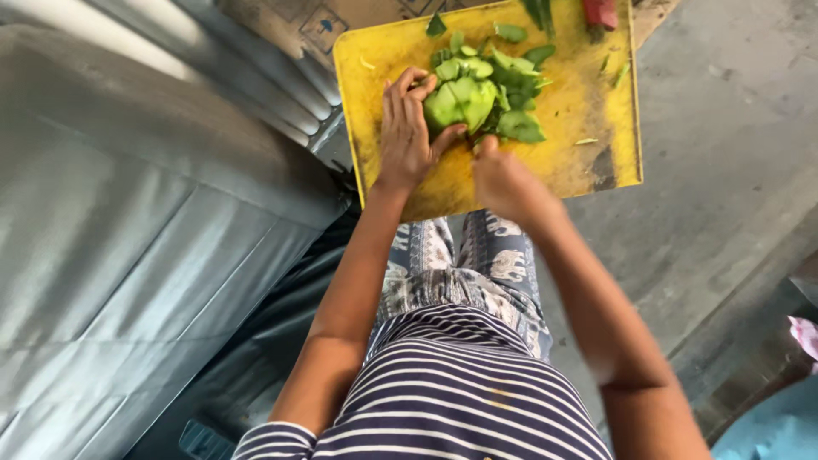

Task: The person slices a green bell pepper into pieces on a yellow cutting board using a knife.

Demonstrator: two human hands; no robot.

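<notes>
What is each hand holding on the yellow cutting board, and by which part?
The left hand presses the pale green vegetable chunk at its left side. What the right hand holds cannot be told.

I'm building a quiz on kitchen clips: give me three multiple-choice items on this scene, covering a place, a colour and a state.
1. Where do the green pieces lie?
A on the board
B on the floor
C in a bowl
2. What colour is the board?
A blue
B yellow
C white
3. What is the left hand doing?
A hanging free
B resting on the knee
C pressing on the green pieces

Answers: 1 A, they sit heaped on the board. 2 B, its surface is yellow with dark stains. 3 C, its fingers curl onto the heap while the right hand works beside it.
</notes>
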